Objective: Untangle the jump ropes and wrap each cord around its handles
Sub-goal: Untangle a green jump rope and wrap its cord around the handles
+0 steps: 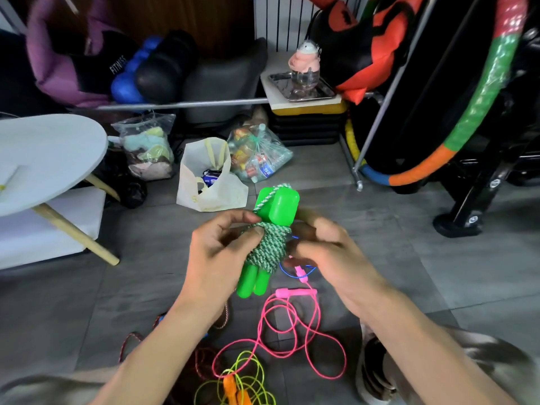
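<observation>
A: Holding the green jump rope handles (273,217) side by side above the floor (409,258), I see both hands curled around the bundle. My left hand (217,252) pinches the green-and-white braided cord (267,249), thumb pressed on the coils wound around the middle of the handles.

B: And the other hand?

A: My right hand (327,249) grips the same bundle from the opposite side, fingers curled behind the coils. One strand of cord runs diagonally up over the wide handle tops.

B: Where are the remaining ropes?

A: On the floor below my hands. The pink jump rope (295,325) lies in loose loops, one pink handle just under the green handles. A thin blue cord (282,268) shows beside it. The yellow-green rope with orange handles (236,387) lies tangled at the bottom edge, touching the pink loops. A red-and-white braided rope (128,343) lies partly hidden under my left forearm.

B: Surroundings?

A: A white round desk (43,159) at left; a white shopping bag (210,179) beyond the handles.
</observation>
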Demonstrator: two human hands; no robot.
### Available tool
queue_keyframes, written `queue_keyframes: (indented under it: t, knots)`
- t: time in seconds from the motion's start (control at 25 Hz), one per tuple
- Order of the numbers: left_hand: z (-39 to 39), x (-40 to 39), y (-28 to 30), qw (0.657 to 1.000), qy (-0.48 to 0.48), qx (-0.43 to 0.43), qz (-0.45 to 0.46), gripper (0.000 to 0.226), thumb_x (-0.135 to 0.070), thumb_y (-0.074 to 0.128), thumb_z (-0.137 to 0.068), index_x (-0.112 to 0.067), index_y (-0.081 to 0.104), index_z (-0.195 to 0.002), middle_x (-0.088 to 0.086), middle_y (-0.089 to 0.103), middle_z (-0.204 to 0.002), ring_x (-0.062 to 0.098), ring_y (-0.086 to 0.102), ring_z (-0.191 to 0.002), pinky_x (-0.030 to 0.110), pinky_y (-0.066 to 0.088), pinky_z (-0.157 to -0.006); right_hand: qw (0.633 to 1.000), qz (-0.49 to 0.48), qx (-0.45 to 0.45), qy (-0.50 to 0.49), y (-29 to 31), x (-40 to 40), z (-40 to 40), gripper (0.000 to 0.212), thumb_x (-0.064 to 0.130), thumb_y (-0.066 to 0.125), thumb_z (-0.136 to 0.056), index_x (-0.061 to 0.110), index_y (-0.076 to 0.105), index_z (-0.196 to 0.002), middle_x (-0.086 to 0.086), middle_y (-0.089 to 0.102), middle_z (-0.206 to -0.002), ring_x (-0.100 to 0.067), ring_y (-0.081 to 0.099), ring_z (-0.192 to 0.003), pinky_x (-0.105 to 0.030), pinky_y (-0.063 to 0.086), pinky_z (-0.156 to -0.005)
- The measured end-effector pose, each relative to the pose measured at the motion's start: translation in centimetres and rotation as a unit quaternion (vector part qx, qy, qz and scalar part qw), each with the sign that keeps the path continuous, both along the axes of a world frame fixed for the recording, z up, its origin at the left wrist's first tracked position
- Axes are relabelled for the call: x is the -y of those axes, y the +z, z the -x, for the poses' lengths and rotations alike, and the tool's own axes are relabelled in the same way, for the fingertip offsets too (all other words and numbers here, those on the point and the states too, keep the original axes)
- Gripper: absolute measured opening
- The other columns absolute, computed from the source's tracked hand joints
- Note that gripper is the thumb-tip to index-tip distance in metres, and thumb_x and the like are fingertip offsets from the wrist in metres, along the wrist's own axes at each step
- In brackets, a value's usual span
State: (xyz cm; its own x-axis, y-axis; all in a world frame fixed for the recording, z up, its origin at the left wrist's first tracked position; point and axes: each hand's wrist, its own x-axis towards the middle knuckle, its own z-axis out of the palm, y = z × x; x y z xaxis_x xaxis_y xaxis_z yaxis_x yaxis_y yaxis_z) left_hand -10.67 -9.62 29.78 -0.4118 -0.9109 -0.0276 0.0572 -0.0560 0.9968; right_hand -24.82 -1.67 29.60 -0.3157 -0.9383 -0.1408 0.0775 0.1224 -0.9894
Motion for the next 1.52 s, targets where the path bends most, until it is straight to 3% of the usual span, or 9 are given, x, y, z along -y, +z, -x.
queue_keyframes:
  t: [0.16,0.28,0.36,0.56,0.8,0.92,1.2,1.4,1.52]
  knots:
    - [-0.2,-0.1,0.4,0.988,-0.035,-0.071,-0.135,0.013,-0.005,0.064,-0.071,-0.015,0.068,-0.078,0.007,0.064,-0.075,0.017,0.056,-0.066,0.029,0.041,-0.061,0.988,-0.044,-0.148,0.015,0.1,0.0,0.6,0.073,-0.009,0.053,-0.073,0.049,0.056,-0.117,0.018,0.068,-0.106,-0.006,0.064,-0.099,-0.025,0.051,-0.086]
    - [-0.6,0.2,0.4,0.974,-0.045,-0.117,-0.187,0.014,-0.005,0.061,-0.071,-0.014,0.065,-0.08,0.009,0.063,-0.079,0.02,0.057,-0.071,0.031,0.043,-0.066,0.979,-0.091,-0.16,0.082,0.1,0.2,0.4,0.034,0.0,0.062,-0.085,0.026,0.069,-0.105,0.007,0.074,-0.098,-0.015,0.067,-0.098,-0.036,0.049,-0.096]
    - [-0.6,0.5,0.6,0.972,-0.028,-0.131,-0.191,0.015,0.002,0.056,-0.079,-0.011,0.06,-0.082,0.009,0.062,-0.077,0.02,0.058,-0.07,0.029,0.048,-0.063,0.974,-0.117,-0.173,0.084,0.1,0.2,0.5,0.015,0.011,0.062,-0.092,0.023,0.07,-0.089,0.009,0.072,-0.078,-0.013,0.067,-0.078,-0.045,0.05,-0.09]
    - [-0.2,0.7,1.0,0.99,0.062,-0.079,-0.095,0.025,0.013,0.048,-0.087,-0.006,0.063,-0.081,0.006,0.061,-0.063,0.015,0.056,-0.054,0.022,0.047,-0.046,0.971,-0.027,-0.236,-0.002,1.2,-0.6,-0.2,0.01,0.024,0.07,-0.087,0.025,0.06,-0.086,0.013,0.064,-0.067,-0.004,0.056,-0.055,-0.035,0.051,-0.058]
    - [-0.2,0.5,0.3,0.995,0.008,0.051,0.091,0.021,-0.003,0.062,-0.076,-0.022,0.072,-0.078,0.008,0.067,-0.09,0.015,0.063,-0.071,0.025,0.05,-0.063,0.952,0.141,-0.27,0.001,2.4,-1.3,-0.8,0.012,0.01,0.078,-0.079,0.019,0.073,-0.086,0.011,0.072,-0.079,-0.003,0.066,-0.072,-0.012,0.048,-0.067]
    - [-0.3,-0.1,0.1,0.976,-0.026,0.105,0.187,0.023,-0.008,0.058,-0.066,-0.02,0.07,-0.083,-0.003,0.063,-0.093,0.015,0.066,-0.087,0.029,0.052,-0.079,0.924,0.192,-0.329,-0.011,2.0,-1.2,-1.0,0.006,0.01,0.074,-0.084,0.012,0.074,-0.09,0.009,0.073,-0.083,-0.004,0.067,-0.075,-0.015,0.05,-0.069]
    - [0.0,-0.3,-0.3,0.982,-0.016,0.118,0.144,0.021,-0.009,0.059,-0.066,-0.019,0.07,-0.082,-0.007,0.062,-0.091,0.013,0.066,-0.084,0.026,0.05,-0.075,0.848,0.211,-0.482,-0.065,0.2,-0.8,-1.4,0.017,0.013,0.073,-0.084,0.01,0.072,-0.101,0.002,0.067,-0.097,-0.007,0.062,-0.079,-0.02,0.052,-0.074]
    - [0.6,-0.9,0.0,0.96,-0.035,0.161,0.227,0.011,-0.012,0.059,-0.076,-0.014,0.065,-0.084,-0.007,0.056,-0.095,0.007,0.06,-0.09,0.017,0.046,-0.078,0.806,0.209,-0.527,-0.171,-0.5,-0.6,-2.3,0.008,0.006,0.07,-0.086,0.006,0.071,-0.093,-0.003,0.069,-0.09,-0.022,0.065,-0.077,-0.034,0.053,-0.07]
    - [0.7,-1.2,-0.1,0.943,-0.019,0.177,0.282,0.009,-0.008,0.056,-0.079,-0.013,0.062,-0.084,-0.006,0.051,-0.097,0.008,0.059,-0.087,0.029,0.05,-0.075,0.789,0.199,-0.555,-0.171,-0.5,-0.7,-2.1,0.009,0.009,0.07,-0.087,0.008,0.074,-0.096,-0.003,0.068,-0.099,-0.024,0.06,-0.078,-0.035,0.051,-0.07]
